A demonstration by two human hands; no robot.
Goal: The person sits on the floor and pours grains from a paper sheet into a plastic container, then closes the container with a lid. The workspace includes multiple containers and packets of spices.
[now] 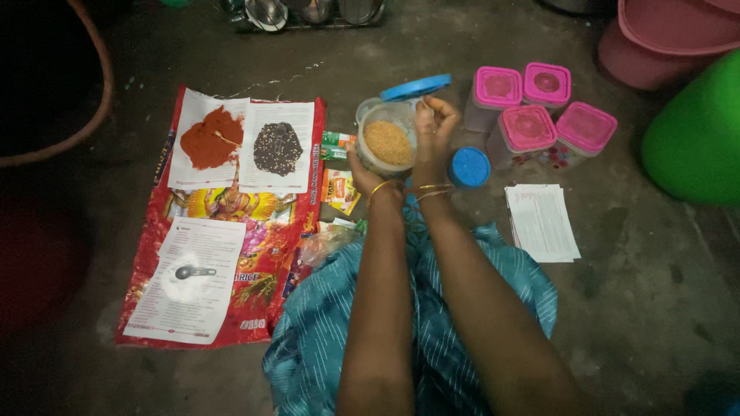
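You sit on a grey floor (640, 308) with a red sack (270, 231) spread flat to your left. On it lie three paper sheets: one (193, 281) bears a small dark spoon (193, 272), one (210, 139) a heap of red powder (210, 140), one (277, 146) a heap of dark seeds (277, 148). At far right stand a green tub (697, 131) and pink tubs (663, 38). Four pink-lidded jars (539, 115) cluster right of your hands, with another sheet (542, 222) on the floor below them.

Your left hand (366, 173) has its grip clamped on the near wall of a clear jar (385, 139) of yellow-brown grains, held just above the floor beyond your knees. Your right hand (433, 127) hovers at the jar's right rim, fingers pinched together; what they pinch is too small to tell. A blue lid (416, 87) sits tilted at the jar's far rim. A blue-lidded jar (469, 167) stands just right of your right wrist. Small packets (339, 185) lie left of the jar.
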